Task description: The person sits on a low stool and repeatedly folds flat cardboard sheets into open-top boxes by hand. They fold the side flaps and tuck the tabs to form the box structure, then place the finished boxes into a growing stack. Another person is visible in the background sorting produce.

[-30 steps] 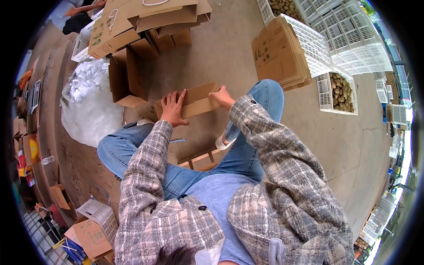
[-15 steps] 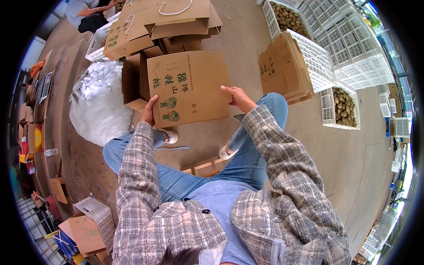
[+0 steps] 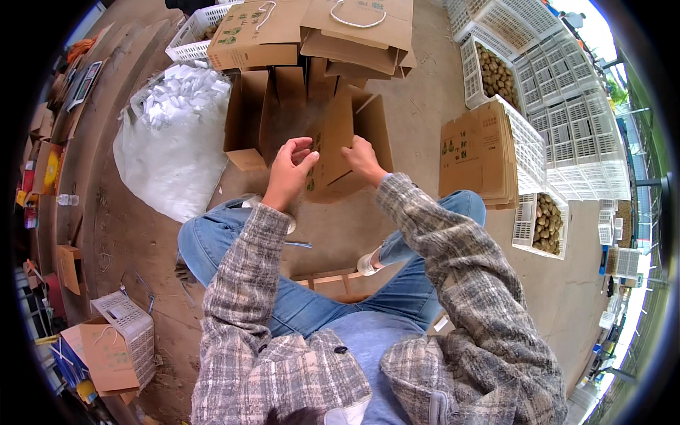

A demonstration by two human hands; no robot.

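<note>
A brown cardboard box [image 3: 333,142], printed in green, stands opened up in front of me, its hollow inside partly showing. My right hand [image 3: 365,160] is closed at the upper edge of its near panel, thumb and fingers pinching the cardboard. Just left of that box, my left hand [image 3: 287,173] hovers with bent fingers, the thumb apart from them, holding nothing. Another opened box [image 3: 246,120] stands close beyond it, to the left.
A large white sack [image 3: 166,156] full of white pieces sits at left. Boxes with rope handles [image 3: 258,35] stand at the far side. Flattened cartons [image 3: 474,156] lean against white crates [image 3: 524,145] at right. One crate [image 3: 523,219] holds brown round produce.
The flat box between my hands has been opened into a hollow shape and turned. My left hand has let go of it and moved right; my right hand now pinches its edge.
</note>
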